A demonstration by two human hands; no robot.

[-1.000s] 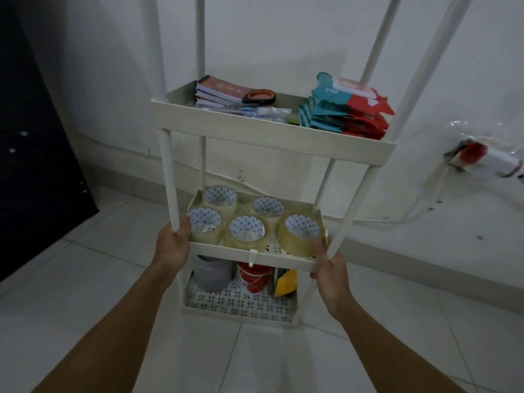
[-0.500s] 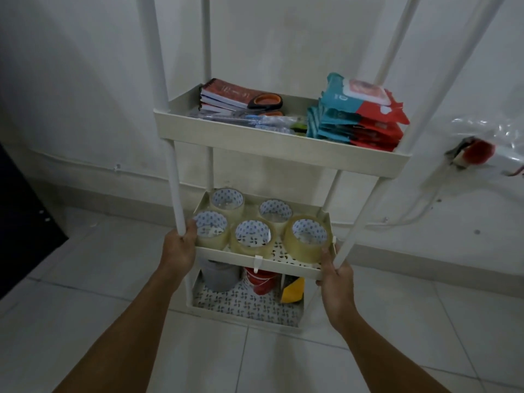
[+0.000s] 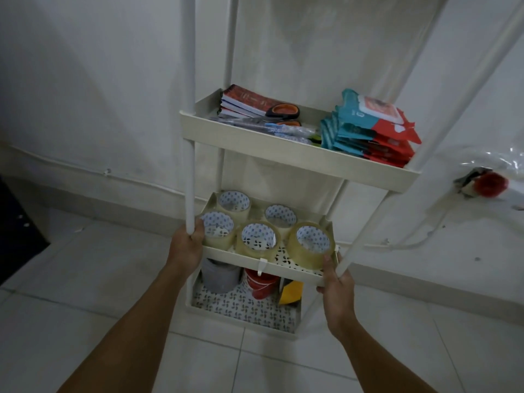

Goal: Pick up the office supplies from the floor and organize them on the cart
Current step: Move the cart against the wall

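The cream plastic three-tier cart (image 3: 297, 157) is gripped at its middle shelf corners by the left hand (image 3: 185, 246) and right hand (image 3: 337, 282), fingers curled round.

Cart (image 3: 297, 154): cream plastic trays, matt, with smooth white poles; the two lower trays show a perforated patterned base. Tape rolls (image 3: 258, 239): clear glossy film on printed paper cores. Notebooks (image 3: 243, 104) at top tray's left end: paper, matt covers. Packets (image 3: 377, 131) at its right end: shiny teal-red plastic wrap. Floor (image 3: 85, 279): smooth pale tiles, slight sheen.
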